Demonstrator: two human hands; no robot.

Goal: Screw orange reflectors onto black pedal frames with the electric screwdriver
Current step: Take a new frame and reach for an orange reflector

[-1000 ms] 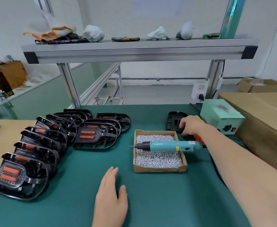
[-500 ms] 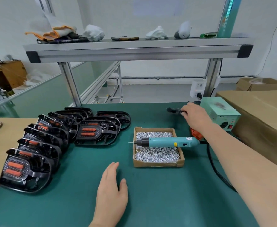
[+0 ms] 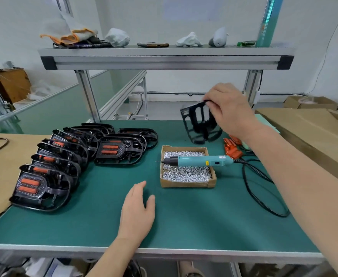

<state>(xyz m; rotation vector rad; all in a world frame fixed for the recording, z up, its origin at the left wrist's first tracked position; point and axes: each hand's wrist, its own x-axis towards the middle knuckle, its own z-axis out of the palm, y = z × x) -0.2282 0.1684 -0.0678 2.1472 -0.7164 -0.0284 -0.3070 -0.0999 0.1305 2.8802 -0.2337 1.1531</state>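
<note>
Light: bright, even, cool white, diffuse from overhead. Shadows are soft and faint beside the left hand [image 3: 137,212] and under the box of screws [image 3: 188,183] on the green worktop [image 3: 184,226]. The right hand [image 3: 230,108] and the black frame [image 3: 201,122] it holds are smeared by motion. Glossy pedals [image 3: 44,186] near the worktop's left edge show small highlights. Wide-angle distortion: the shelf beam [image 3: 164,60] bows slightly, and the corners are stretched and soft.
</note>
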